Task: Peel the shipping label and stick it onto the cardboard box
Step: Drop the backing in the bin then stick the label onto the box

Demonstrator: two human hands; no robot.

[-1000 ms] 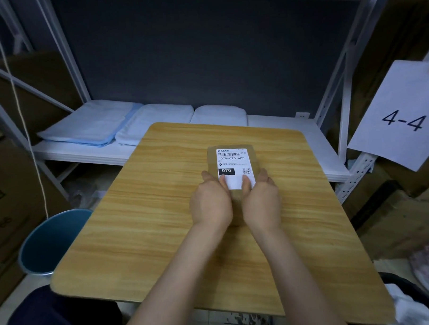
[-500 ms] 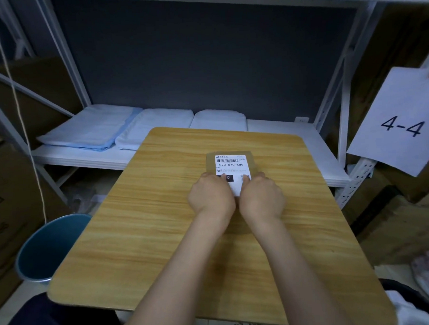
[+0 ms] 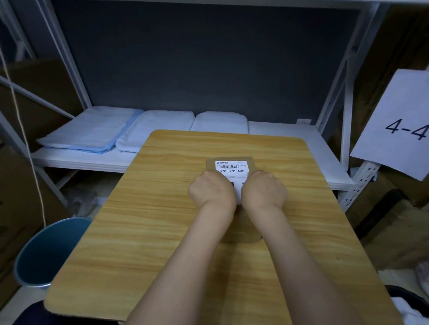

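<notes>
A small brown cardboard box (image 3: 246,232) lies flat on the wooden table (image 3: 156,214). A white shipping label (image 3: 231,167) with a barcode and "070-070-A80" lies on its top face. My left hand (image 3: 212,192) and my right hand (image 3: 264,190) rest side by side on the label's lower half, fingers curled down and pressing on it. They hide the label's lower part and the middle of the box. Only a thin white strip of label shows between the hands.
Behind the table, a white metal shelf (image 3: 293,139) carries folded white and blue packs (image 3: 91,130). A blue bin (image 3: 45,250) stands on the floor at the left, beside large cartons (image 3: 4,208). At the right hangs a paper sign "4-4" (image 3: 403,129).
Both hands have slid forward over the label, away from me, and now cover more of it. Their fingers have curled from flat to bent. The box has stayed in place.
</notes>
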